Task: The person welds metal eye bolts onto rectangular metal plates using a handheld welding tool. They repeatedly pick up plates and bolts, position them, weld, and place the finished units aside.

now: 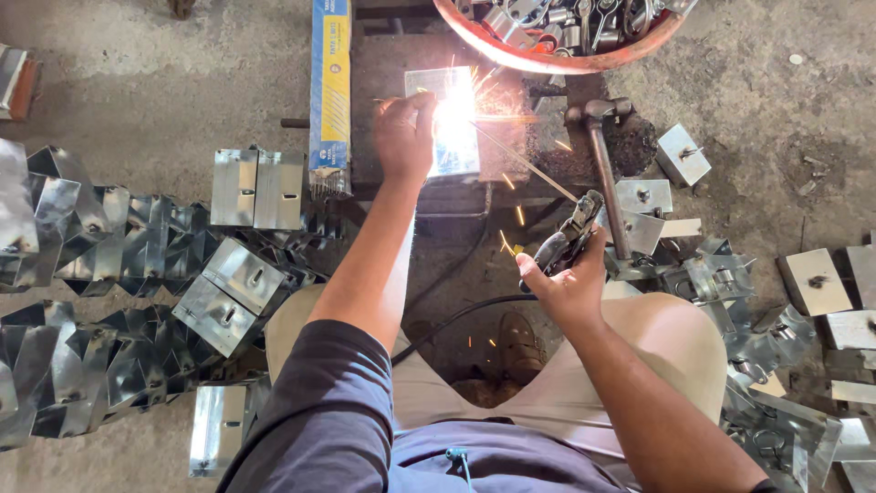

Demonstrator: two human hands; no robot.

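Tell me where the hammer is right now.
In the head view, the hammer lies right of the bright weld, its handle running toward the right hand, below the red basin.

Left hand [404, 137] extended forward, fingers curled; right hand [568, 281] fisted, gripping.

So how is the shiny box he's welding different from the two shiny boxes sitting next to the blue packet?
The welded box is held by the left hand and lit by a bright arc with sparks; the two boxes lie untouched and unlit. The welded box rests on a dark block, alone; the two sit side by side on the floor. All are silvery sheet metal. The right hand grips the electrode holder.
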